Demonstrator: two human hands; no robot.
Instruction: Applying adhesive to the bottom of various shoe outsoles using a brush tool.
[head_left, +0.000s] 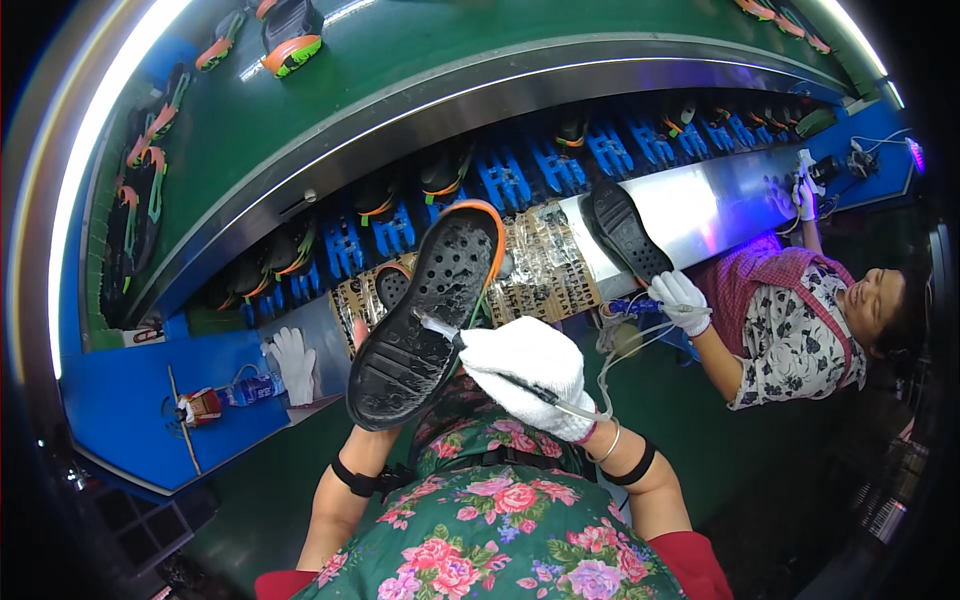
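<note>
Flowered apron cloth [500,530] filled the bottom of the head view, with both forearms rising out of it. Above it the right hand [525,375], in a white glove, was closed around a thin applicator [440,330] whose clear tube [620,350] trailed off to the right; the tip touched the tread of a black shoe sole [425,315] with an orange rim. That sole stood tilted, tread toward the camera, over the lap. The left hand was hidden behind the sole, so its grip could not be told. Beyond lay a loose white glove [293,362] and a plastic bottle [245,390] on a blue table [120,400]. To the right a co-worker's gloved hand [682,300] held another black sole [625,232]. Farther up, blue racks [520,178] ran under a green conveyor belt [400,60] carrying shoes [290,35].
</note>
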